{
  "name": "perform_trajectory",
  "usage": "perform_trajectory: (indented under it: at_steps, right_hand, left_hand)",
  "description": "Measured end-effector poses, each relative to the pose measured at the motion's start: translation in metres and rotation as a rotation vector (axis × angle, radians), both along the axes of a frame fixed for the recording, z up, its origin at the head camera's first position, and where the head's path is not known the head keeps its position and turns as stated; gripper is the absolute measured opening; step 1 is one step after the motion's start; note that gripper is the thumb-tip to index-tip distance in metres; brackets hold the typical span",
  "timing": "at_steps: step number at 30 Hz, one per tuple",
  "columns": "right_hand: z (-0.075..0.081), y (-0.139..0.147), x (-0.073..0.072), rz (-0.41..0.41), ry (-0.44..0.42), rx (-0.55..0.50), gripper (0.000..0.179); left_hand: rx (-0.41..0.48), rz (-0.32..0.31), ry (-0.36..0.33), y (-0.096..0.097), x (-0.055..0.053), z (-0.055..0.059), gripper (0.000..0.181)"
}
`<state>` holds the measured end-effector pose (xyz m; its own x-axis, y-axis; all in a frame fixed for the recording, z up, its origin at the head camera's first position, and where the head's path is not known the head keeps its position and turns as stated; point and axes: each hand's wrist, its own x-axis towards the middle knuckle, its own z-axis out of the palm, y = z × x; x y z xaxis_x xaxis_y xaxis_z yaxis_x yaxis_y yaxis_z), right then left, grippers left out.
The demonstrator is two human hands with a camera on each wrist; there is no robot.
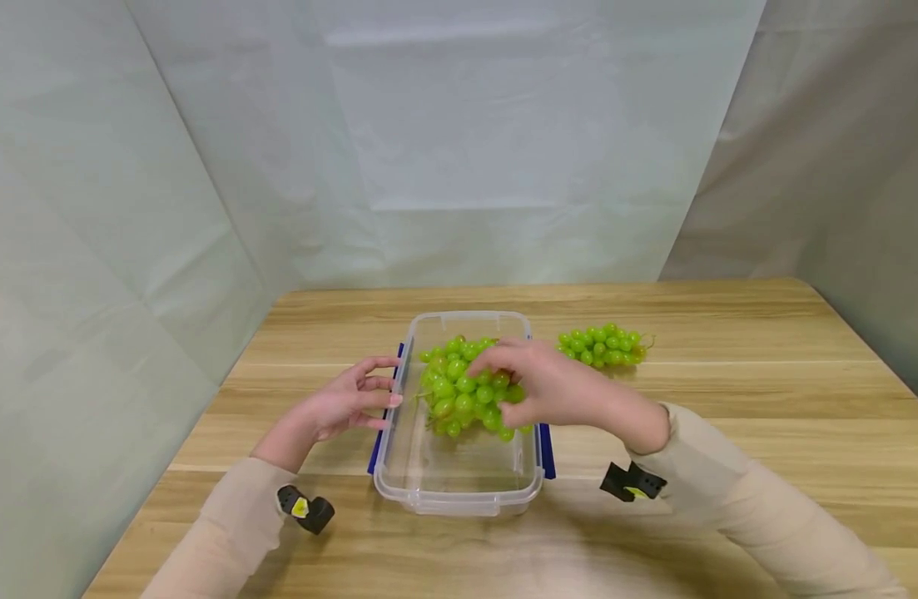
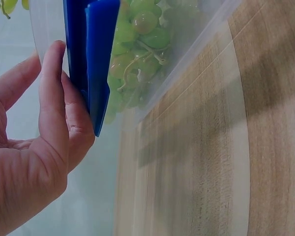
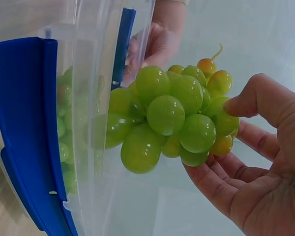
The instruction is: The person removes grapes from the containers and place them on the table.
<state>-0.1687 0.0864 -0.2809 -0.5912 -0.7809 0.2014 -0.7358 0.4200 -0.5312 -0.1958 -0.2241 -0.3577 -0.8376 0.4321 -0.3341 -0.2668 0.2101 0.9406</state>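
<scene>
A clear plastic food container (image 1: 459,502) with blue side latches stands lidless on the table. My right hand (image 1: 552,387) holds a bunch of green grapes (image 3: 166,115) over its opening, thumb on one side and fingers on the other. More green grapes (image 3: 65,147) show through the container wall, lying inside below the held bunch. At the container's left side is my left hand (image 1: 346,403), its fingers slightly bent and spread, fingertips right at the rim and the blue latch (image 2: 91,64).
Another bunch of green grapes (image 1: 604,346) lies on the wooden table (image 1: 728,399), right of the container. A second blue latch (image 1: 547,453) hangs down on the container's right side. Pale cloth walls (image 1: 473,150) enclose the table at the back and sides.
</scene>
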Motion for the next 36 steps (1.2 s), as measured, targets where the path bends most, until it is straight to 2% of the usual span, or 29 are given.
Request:
perform_trajectory:
  at_steps: [11, 21, 29, 36]
  right_hand:
    - [0.002, 0.009, -0.004, 0.032, 0.023, -0.043, 0.042]
    - [0.009, 0.014, -0.003, -0.015, -0.015, -0.032, 0.044]
    - [0.012, 0.021, -0.004, -0.043, 0.062, -0.057, 0.043]
    - [0.010, 0.029, -0.009, -0.055, 0.076, -0.074, 0.043]
  left_hand:
    - [-0.003, 0.000, 0.008, 0.002, -0.002, 0.000, 0.075]
    - [-0.001, 0.002, 0.012, 0.003, 0.000, 0.001, 0.077]
    - [0.004, 0.001, 0.013, 0.002, -0.001, 0.000, 0.076]
    - [0.008, -0.006, 0.021, 0.001, -0.003, -0.001, 0.076]
